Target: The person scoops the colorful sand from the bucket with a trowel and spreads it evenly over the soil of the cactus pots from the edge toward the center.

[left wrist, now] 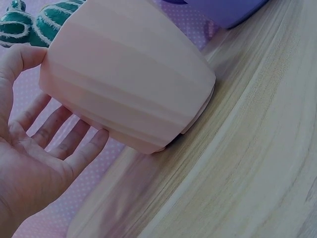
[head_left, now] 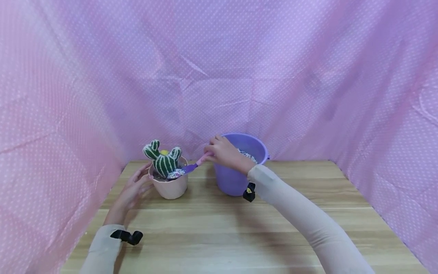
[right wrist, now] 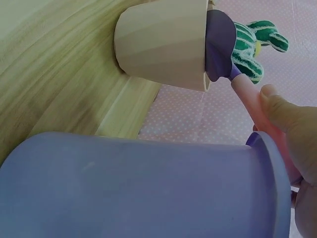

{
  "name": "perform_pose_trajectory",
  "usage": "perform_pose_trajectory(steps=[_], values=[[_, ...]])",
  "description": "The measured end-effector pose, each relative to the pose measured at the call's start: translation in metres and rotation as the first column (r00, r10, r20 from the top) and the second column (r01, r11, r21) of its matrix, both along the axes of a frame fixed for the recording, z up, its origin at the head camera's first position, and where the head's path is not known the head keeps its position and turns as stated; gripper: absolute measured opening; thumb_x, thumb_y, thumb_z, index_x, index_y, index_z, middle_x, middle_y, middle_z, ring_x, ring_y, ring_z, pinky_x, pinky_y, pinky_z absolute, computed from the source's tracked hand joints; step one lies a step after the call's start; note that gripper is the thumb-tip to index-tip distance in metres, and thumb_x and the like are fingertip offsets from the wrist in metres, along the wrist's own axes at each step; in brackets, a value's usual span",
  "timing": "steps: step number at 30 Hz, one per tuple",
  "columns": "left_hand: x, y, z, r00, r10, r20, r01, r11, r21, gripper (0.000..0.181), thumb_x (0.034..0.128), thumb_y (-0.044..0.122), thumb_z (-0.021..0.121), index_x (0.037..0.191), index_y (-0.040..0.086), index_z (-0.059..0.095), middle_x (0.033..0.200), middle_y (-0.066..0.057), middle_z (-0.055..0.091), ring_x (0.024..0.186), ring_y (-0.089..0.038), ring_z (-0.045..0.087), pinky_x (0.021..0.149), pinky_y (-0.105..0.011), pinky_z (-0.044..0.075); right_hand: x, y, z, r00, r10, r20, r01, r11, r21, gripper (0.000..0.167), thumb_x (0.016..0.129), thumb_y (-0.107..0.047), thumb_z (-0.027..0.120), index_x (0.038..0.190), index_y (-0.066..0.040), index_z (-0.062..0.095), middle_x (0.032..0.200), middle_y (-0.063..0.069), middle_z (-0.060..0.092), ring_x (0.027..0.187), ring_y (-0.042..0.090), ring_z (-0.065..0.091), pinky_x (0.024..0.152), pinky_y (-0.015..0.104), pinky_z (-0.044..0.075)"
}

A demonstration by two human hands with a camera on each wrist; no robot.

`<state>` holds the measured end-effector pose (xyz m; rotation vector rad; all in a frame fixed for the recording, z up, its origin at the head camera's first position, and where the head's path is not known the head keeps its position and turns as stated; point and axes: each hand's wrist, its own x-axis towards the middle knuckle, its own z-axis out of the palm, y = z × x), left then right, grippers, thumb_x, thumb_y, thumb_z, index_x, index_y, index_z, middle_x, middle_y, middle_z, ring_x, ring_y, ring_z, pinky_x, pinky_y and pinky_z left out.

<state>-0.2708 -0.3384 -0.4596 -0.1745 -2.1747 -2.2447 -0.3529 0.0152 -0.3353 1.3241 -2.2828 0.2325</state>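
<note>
Gripping scoop [head_left: 196, 165], right hand [head_left: 227, 153] angles it over pot [head_left: 170, 189] near back-left corner of table [head_left: 205, 232], presumably so pebbles [head_left: 176, 174] land inside; left hand [head_left: 134, 189], loosely spread, touches pot, likely steadying.

Pot [head_left: 171, 190] with cactus [head_left: 165, 164] left of bucket [head_left: 227, 180], both on tabletop [head_left: 191, 228].

head camera looks down; close wrist views share the pot [left wrist: 129, 74].

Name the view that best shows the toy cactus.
The head view: the toy cactus shows its body and both arms. The left wrist view crops it; in the right wrist view, the trowel partly hides it.
</note>
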Motion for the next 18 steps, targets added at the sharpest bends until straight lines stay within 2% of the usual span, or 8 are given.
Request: perform_pose_trajectory(steps=[5, 9, 14, 18], values=[[0.0006, -0.0010, 0.0011, 1.000, -0.002, -0.008, 0.002, 1.000, -0.019, 0.068, 0.1058, 0.012, 0.052, 0.163, 0.006, 0.017, 0.137, 0.006, 0.043, 0.115, 0.004, 0.057, 0.095, -0.020, 0.057, -0.0008, -0.0008, 0.0007, 0.999, 0.028, -0.016, -0.028, 1.000, -0.012, 0.028, 0.089, -0.040, 0.076, 0.085, -0.013, 0.071, 0.081, 0.004, 0.059, 0.080, 0.021, 0.047, 0.073, 0.034, 0.045], [0.0008, -0.0019, 0.0013, 1.000, 0.002, -0.016, -0.002, 1.000, -0.017, 0.067, 0.1058, 0.012, 0.052, 0.163, 0.007, 0.018, 0.133, 0.009, 0.045, 0.114, 0.003, 0.057, 0.094, -0.020, 0.057, -0.0014, -0.0019, 0.0007, 0.999, 0.049, -0.021, -0.050, 0.998, -0.028, 0.028, 0.088, -0.038, 0.076, 0.084, -0.011, 0.070, 0.081, 0.005, 0.059, 0.081, 0.022, 0.048, 0.074, 0.035, 0.045], [0.0021, -0.0033, 0.0003, 1.000, 0.007, -0.026, -0.007, 1.000, -0.018, 0.066, 0.1064, 0.012, 0.051, 0.162, 0.005, 0.017, 0.130, 0.014, 0.048, 0.112, 0.004, 0.059, 0.093, -0.020, 0.058, -0.0024, -0.0035, -0.0011, 0.998, 0.058, -0.003, -0.058, 0.998, -0.025, 0.029, 0.088, -0.038, 0.076, 0.085, -0.010, 0.069, 0.083, 0.006, 0.059, 0.083, 0.022, 0.047, 0.075, 0.034, 0.045], [0.0024, -0.0015, 0.0004, 1.000, -0.001, -0.020, 0.001, 1.000, -0.018, 0.067, 0.1057, 0.012, 0.053, 0.162, 0.005, 0.018, 0.132, 0.011, 0.048, 0.113, 0.004, 0.059, 0.095, -0.021, 0.058, -0.0018, -0.0025, -0.0012, 0.998, 0.049, 0.025, -0.048, 0.999, -0.024, 0.027, 0.088, -0.038, 0.077, 0.085, -0.011, 0.069, 0.083, 0.005, 0.060, 0.083, 0.022, 0.046, 0.074, 0.033, 0.044]])
